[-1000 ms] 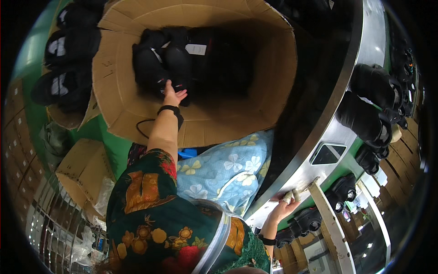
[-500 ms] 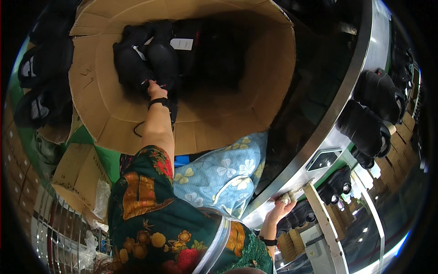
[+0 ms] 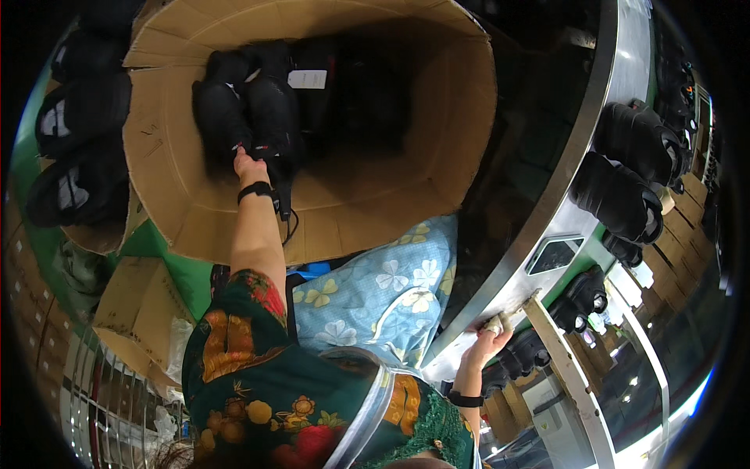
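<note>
My left hand (image 3: 249, 166) reaches into a large open cardboard box (image 3: 168, 148). Its fingers are closed on the near end of a black shoe (image 3: 221, 109), which lies at the left inside the box. A second black shoe (image 3: 273, 102) lies right beside it, and a white paper tag (image 3: 307, 79) shows at its upper right. The right part of the box is in deep shadow. At the lower right, my right hand (image 3: 491, 344) is closed round a crumpled off-white cloth (image 3: 498, 324), next to the metal edge of the conveyor (image 3: 508, 301).
Several black shoes (image 3: 617, 195) stand along the conveyor's right side, near a flat dark-screened device (image 3: 555, 255). More black shoes (image 3: 74, 187) are stacked at the left. A smaller carton (image 3: 137, 309) and a wire rack (image 3: 105, 414) stand below them. Blue flowered fabric (image 3: 375, 293) covers my lap.
My left hand has shifted slightly left and toward me, still at the shoe's near end. My right hand keeps the cloth by the metal edge. The whole view has shifted a little.
</note>
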### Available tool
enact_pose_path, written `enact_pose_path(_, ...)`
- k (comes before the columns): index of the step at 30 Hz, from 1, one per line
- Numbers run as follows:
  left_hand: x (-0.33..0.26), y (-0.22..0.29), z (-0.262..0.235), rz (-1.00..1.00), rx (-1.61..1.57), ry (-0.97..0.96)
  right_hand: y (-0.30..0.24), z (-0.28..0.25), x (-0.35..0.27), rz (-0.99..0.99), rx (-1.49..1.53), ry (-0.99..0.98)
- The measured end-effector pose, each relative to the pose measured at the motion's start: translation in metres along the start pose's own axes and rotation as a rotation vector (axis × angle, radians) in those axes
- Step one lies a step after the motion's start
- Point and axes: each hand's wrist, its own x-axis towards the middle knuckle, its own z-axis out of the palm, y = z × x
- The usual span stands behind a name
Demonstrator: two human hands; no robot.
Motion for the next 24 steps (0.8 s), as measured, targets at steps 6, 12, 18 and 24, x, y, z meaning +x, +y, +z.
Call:
enact_pose_path(6,-0.031,0.061,-0.004,0.02,-0.114,-0.243,0.014,0.0,0.007,-0.046,0.035,0.006)
enact_pose_path(12,-0.061,0.077,-0.009,0.064,-0.087,-0.273,0.023,-0.001,0.009,-0.113,0.01,-0.03)
enact_pose_path(18,-0.118,0.105,-0.007,0.141,-0.116,-0.292,0.013,-0.002,-0.001,-0.245,0.01,-0.101)
enact_pose_path(24,-0.248,0.133,-0.052,0.354,-0.112,-0.708,-0.088,0.048,-0.071,-0.42,0.201,-0.761)
